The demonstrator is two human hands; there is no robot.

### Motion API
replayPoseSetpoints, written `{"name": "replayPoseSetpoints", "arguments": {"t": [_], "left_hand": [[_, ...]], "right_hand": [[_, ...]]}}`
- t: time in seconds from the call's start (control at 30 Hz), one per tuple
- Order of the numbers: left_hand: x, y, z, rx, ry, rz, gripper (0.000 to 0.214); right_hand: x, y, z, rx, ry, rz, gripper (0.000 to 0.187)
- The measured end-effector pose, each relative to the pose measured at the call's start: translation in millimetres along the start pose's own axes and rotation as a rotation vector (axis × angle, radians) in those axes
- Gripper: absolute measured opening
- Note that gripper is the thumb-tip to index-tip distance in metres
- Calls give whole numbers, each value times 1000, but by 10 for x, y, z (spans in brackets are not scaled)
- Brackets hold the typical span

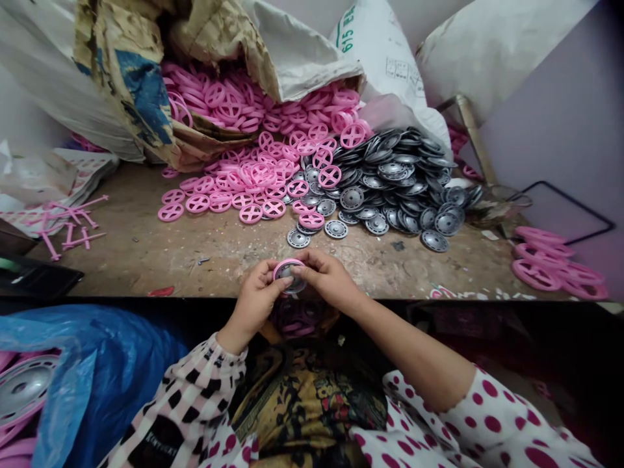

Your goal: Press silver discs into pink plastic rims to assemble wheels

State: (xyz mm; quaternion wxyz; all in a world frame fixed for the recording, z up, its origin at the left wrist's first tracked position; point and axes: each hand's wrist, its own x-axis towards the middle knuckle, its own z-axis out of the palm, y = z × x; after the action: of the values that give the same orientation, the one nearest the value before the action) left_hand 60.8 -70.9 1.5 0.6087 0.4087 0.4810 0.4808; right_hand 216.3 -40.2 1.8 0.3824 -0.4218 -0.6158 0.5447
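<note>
My left hand (257,300) and my right hand (327,278) meet at the near edge of the wooden table (146,253). Together they pinch a pink wheel with a silver hubcap (289,275) pressed against it. Both hands are closed on that piece. Beyond them lies a heap of pink spoked wheels (263,169) spilling from a torn sack (146,84). Beside it on the right sits a pile of silver-grey hubcaps (400,182).
Pink plastic sprue sticks (68,224) lie at the table's left. Assembled pink wheels (556,263) are stacked at the right edge. A blue plastic bag (92,370) with finished wheels (22,390) is at lower left. White sacks (390,52) stand behind.
</note>
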Motion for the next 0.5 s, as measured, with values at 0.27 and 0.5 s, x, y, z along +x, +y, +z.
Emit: {"name": "replayPoseSetpoints", "arguments": {"t": [0.27, 0.5], "left_hand": [[-19, 1, 17, 24, -51, -12, 30], [-69, 56, -6, -223, -16, -126, 35]], "right_hand": [[-24, 29, 43, 82, 94, 46, 16], [-149, 42, 89, 97, 62, 29, 39]]}}
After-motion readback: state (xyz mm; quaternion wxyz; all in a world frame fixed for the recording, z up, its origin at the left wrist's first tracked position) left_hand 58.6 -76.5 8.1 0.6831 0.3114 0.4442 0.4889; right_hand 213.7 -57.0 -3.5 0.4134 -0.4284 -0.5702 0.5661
